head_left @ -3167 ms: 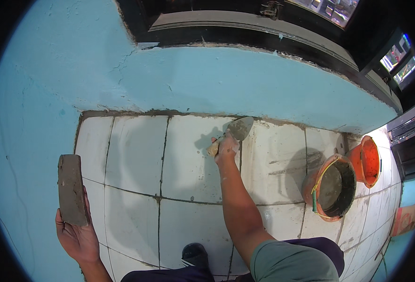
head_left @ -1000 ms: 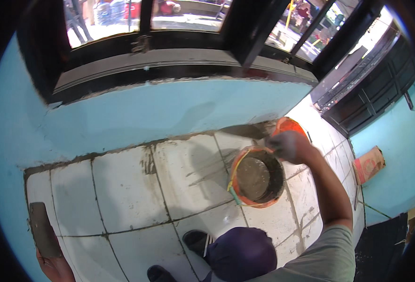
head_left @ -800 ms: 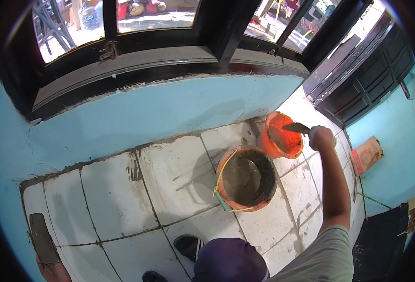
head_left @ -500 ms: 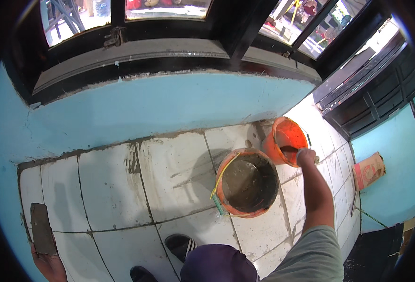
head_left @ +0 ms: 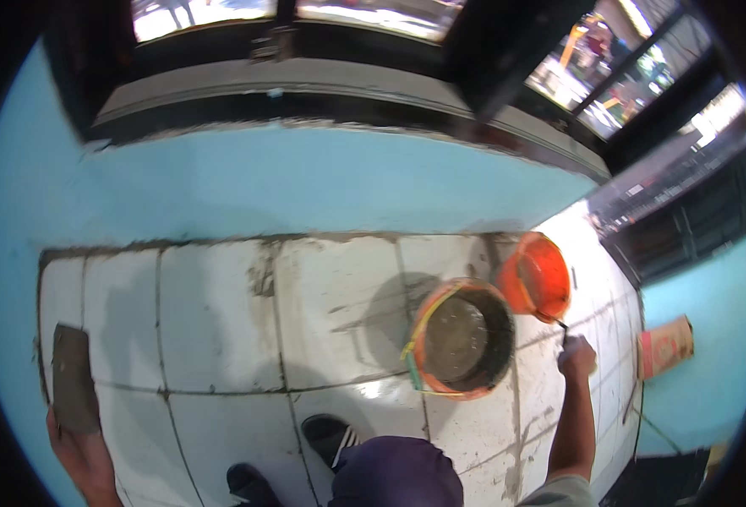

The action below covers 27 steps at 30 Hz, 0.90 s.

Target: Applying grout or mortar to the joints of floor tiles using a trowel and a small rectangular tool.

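Note:
At the far left, my left hand (head_left: 84,460) is closed around the lower end of a flat, mortar-grey rectangular strip (head_left: 75,380) held upright. My right hand (head_left: 576,357) grips a trowel (head_left: 564,328), its dark, narrow-looking blade pointing up beside the lower rim of a small orange bucket (head_left: 542,275). Blur and the angle hide most of the blade. To the left of that hand stands a larger bucket (head_left: 461,338) with wet grey mortar inside. A yellow handle with a green grip hangs over its left side.
White floor tiles (head_left: 221,313) with dark joints and mortar smears run along a light-blue wall (head_left: 330,182) below dark window frames. A brown paper sack (head_left: 666,346) leans at the right wall. My sandalled feet (head_left: 329,433) and dark purple cloth (head_left: 400,473) are at the bottom.
My right hand has drawn back toward me, bringing the trowel out of the small orange bucket. The view has shifted; my left hand still holds the strip.

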### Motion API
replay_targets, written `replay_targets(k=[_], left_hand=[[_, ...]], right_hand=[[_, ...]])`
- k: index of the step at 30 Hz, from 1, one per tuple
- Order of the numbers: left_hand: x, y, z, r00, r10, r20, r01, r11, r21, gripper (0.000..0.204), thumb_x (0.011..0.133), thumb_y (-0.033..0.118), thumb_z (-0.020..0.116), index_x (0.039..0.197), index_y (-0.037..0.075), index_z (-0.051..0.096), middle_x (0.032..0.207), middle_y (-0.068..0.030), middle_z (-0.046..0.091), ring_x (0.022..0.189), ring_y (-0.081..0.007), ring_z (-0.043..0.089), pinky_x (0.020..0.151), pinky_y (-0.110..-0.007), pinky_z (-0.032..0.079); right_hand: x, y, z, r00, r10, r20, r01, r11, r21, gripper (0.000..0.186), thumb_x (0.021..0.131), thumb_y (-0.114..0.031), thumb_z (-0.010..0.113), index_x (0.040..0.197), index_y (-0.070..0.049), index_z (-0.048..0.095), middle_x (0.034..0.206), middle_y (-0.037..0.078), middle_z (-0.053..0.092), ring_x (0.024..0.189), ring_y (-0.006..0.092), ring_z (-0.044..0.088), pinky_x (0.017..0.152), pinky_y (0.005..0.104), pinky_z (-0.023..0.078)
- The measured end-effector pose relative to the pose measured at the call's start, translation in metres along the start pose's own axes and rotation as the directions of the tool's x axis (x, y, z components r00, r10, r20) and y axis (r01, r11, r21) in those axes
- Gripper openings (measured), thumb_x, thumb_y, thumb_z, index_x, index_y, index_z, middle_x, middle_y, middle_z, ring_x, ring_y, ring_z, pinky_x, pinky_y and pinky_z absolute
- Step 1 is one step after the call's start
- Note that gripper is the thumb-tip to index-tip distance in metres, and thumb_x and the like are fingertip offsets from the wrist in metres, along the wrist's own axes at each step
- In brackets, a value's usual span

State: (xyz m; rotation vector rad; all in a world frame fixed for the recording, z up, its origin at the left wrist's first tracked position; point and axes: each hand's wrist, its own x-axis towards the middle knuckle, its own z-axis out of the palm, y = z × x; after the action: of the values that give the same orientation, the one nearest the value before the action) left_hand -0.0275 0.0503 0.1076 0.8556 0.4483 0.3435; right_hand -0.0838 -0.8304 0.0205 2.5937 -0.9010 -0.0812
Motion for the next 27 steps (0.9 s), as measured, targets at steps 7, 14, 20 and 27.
replay_targets(k=[7, 14, 20, 27], left_hand=[[-0.004, 0.005, 0.055, 0.945, -0.099, -0.312, 0.015, 0.966, -0.259, 0.051, 0.106, 0.021, 0.030, 0.146, -0.009, 0.038, 0.150, -0.0235, 0.046, 0.135, -0.0346, 0.048, 0.118, -0.048, 0.036], [-0.017, 0.031, 0.050, 0.977, -0.093, -0.190, 0.029, 0.949, -0.314, 0.053, 0.106, 0.022, 0.027, 0.147, -0.010, 0.036, 0.152, -0.0242, 0.042, 0.140, -0.0371, 0.042, 0.122, -0.050, 0.030], [-0.030, 0.045, 0.049, 0.988, -0.114, -0.102, 0.062, 0.906, -0.418, 0.055, 0.106, 0.021, 0.026, 0.150, -0.012, 0.029, 0.157, -0.0269, 0.033, 0.145, -0.0404, 0.034, 0.124, -0.051, 0.024], [-0.043, 0.062, 0.052, 0.993, 0.002, -0.116, -0.051, 0.908, -0.415, 0.057, 0.106, 0.023, 0.025, 0.152, -0.010, 0.026, 0.158, -0.0267, 0.031, 0.147, -0.0395, 0.030, 0.125, -0.050, 0.023]], right_hand=[[-0.025, 0.011, -0.004, 0.993, 0.054, -0.101, -0.055, 0.998, -0.008, 0.018, 0.082, -0.013, 0.062, 0.096, -0.010, 0.073, 0.094, 0.014, 0.070, 0.085, 0.0366, 0.067, 0.075, 0.0507, 0.053], [0.001, -0.198, -0.215, 0.909, -0.387, 0.152, 0.176, 0.690, 0.702, 0.031, 0.092, -0.027, 0.063, 0.097, 0.003, 0.064, 0.076, 0.009, 0.062, 0.068, 0.0181, 0.053, 0.064, 0.0391, 0.047], [-0.064, -0.449, -0.223, 0.371, -0.686, 0.626, -0.478, 0.437, 0.762, 0.027, 0.100, -0.029, 0.058, 0.097, -0.002, 0.057, 0.080, 0.008, 0.059, 0.068, 0.0179, 0.059, 0.059, 0.0352, 0.056], [-0.175, -0.656, -0.123, 0.443, -0.641, 0.627, -0.861, -0.111, 0.495, 0.015, 0.095, -0.017, 0.047, 0.106, -0.013, 0.055, 0.089, 0.010, 0.058, 0.067, 0.0232, 0.058, 0.052, 0.0426, 0.052]])
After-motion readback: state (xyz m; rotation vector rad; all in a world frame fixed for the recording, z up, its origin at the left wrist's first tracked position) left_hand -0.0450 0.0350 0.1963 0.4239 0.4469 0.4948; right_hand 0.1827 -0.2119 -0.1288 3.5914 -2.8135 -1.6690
